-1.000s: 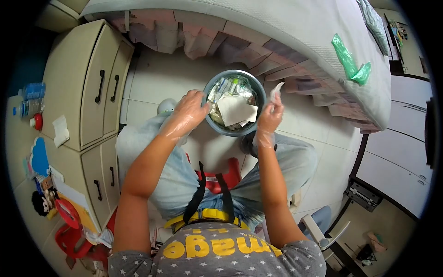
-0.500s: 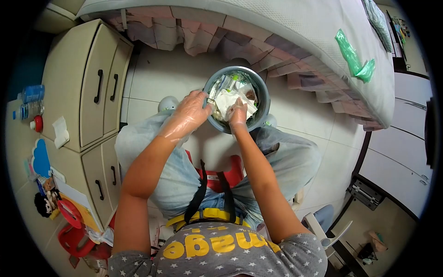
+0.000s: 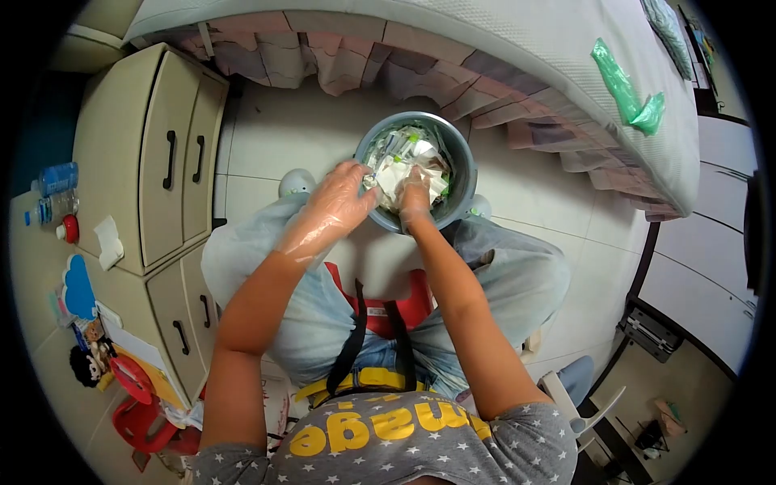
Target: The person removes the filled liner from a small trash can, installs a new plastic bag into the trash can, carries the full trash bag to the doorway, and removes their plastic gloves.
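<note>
L hand: at near-left rim of grey bin, partly open, thumb apart from fingers; no item seen in it. Rim contact likely, not confirmed. R hand: inside bin, pointing down onto white paper, fingertips hidden; cannot tell if gripping or only pressing. Both w/ clear plastic gloves.

Change noted: R hand is outside the bin, to its right, approx. 1 s earlier, w/ a thin whitish piece at the fingers; now it is down in the contents. Paper on top lies flat & broad in that earlier view; now more crumpled & broken up. L hand position: little changed. Assessment: work is now within the bin, R hand acting on the load, L hand prob. steadying the rim.

Contents: mixed paper, clear plastic, some green bits, piled below or near rim level. Bin stands upright on tiled floor, between the knees & the bed. Green plastic bag lies on bed, well apart from both hands.
</note>
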{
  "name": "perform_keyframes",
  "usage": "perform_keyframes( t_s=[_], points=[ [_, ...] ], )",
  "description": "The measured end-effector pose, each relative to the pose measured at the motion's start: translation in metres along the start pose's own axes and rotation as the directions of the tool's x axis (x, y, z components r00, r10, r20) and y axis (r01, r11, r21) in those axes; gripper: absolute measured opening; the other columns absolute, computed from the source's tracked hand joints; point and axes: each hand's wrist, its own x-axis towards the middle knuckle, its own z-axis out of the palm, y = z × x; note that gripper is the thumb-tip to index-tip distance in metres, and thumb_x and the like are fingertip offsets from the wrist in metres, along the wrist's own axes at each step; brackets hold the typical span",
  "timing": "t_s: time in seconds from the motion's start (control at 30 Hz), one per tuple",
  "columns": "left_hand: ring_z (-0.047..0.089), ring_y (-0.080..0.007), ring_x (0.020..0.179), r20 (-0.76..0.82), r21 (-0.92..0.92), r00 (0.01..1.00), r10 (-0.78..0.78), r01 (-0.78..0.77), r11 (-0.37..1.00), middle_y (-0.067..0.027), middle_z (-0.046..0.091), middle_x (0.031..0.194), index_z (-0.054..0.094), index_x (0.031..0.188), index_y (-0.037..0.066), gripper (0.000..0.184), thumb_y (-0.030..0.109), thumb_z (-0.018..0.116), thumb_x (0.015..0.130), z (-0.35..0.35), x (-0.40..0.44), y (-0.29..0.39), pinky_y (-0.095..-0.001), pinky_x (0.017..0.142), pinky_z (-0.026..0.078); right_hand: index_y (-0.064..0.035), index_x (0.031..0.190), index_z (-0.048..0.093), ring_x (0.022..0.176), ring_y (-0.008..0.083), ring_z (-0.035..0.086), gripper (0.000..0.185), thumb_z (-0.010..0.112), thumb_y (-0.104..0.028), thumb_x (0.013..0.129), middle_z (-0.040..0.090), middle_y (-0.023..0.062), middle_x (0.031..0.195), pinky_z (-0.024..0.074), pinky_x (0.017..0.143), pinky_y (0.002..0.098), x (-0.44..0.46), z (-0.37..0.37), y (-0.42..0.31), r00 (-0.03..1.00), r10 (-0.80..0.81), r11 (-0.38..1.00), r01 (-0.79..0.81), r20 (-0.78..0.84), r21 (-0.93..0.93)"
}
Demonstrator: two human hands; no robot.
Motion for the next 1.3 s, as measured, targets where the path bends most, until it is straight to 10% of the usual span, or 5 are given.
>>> perform_keyframes(
  t_s=[0.37, 0.5, 0.57, 0.73, 1.3],
  points=[
    [0.045, -0.0352, 0.103, -0.021, 0.029, 1.000, -0.003, 0.004, 1.000, -0.0205, 0.047, 0.111, 0.049, 0.106, -0.004, 0.040, 0.025, 0.051, 0.078, 0.012, 0.007, -0.015, -0.0386, 0.089, 0.035, -0.0059, 0.096, 0.054, 0.109, 0.0261, 0.042, 0.022, 0.045, -0.010, 0.076, 0.052, 0.0154, 0.109, 0.0265, 0.095, 0.0404, 0.009, 0.030, 0.014, 0.998, 0.042, 0.998, -0.039, -0.056, 0.048],
    [0.044, -0.0347, 0.105, 0.028, 0.078, 0.996, -0.084, 0.082, 0.994, -0.0205, 0.046, 0.114, 0.048, 0.108, -0.004, 0.042, 0.026, 0.049, 0.079, 0.013, 0.012, -0.018, -0.0380, 0.090, 0.035, -0.0043, 0.126, 0.032, 0.093, 0.0250, 0.051, 0.047, 0.045, -0.015, 0.082, 0.053, 0.0138, 0.104, 0.0369, 0.085, 0.0344, 0.020, 0.053, 0.035, 0.748, -0.197, 0.978, 0.194, -0.633, -0.074],
    [0.043, -0.0343, 0.106, 0.064, 0.103, 0.990, -0.123, 0.116, 0.988, -0.0203, 0.046, 0.115, 0.048, 0.108, -0.004, 0.043, 0.026, 0.049, 0.078, 0.019, 0.015, -0.026, -0.0377, 0.091, 0.034, -0.0033, 0.120, 0.038, 0.087, 0.0291, 0.054, 0.045, 0.050, -0.011, 0.077, 0.056, 0.0154, 0.095, 0.0416, 0.075, 0.0365, 0.000, -0.016, 0.001, 0.919, 0.379, 0.326, -0.246, 0.112, 0.913],
    [0.043, -0.0324, 0.108, 0.101, 0.222, 0.959, -0.264, 0.237, 0.946, -0.0207, 0.046, 0.115, 0.048, 0.111, -0.002, 0.045, 0.027, 0.049, 0.077, 0.039, 0.020, -0.065, -0.0367, 0.094, 0.033, 0.0026, 0.089, 0.052, 0.081, 0.0343, 0.054, 0.016, 0.053, -0.003, 0.075, 0.055, 0.0213, 0.086, 0.0422, 0.074, 0.0394, -0.041, -0.090, 0.006, 0.928, 0.089, 0.914, 0.069, -0.363, 0.399],
    [0.046, -0.0332, 0.103, 0.060, 0.071, 0.992, -0.110, 0.106, 0.992, -0.0204, 0.050, 0.108, 0.054, 0.101, -0.002, 0.036, 0.022, 0.050, 0.075, 0.075, 0.001, -0.010, -0.0378, 0.090, 0.035, -0.0086, 0.095, 0.048, 0.072, 0.0088, 0.048, 0.015, 0.048, -0.022, 0.087, 0.053, -0.0001, 0.081, 0.0419, 0.067, 0.0237, -0.054, -0.117, 0.045, 0.926, 0.369, -0.051, -0.064, 0.079, 0.997]
  ],
)
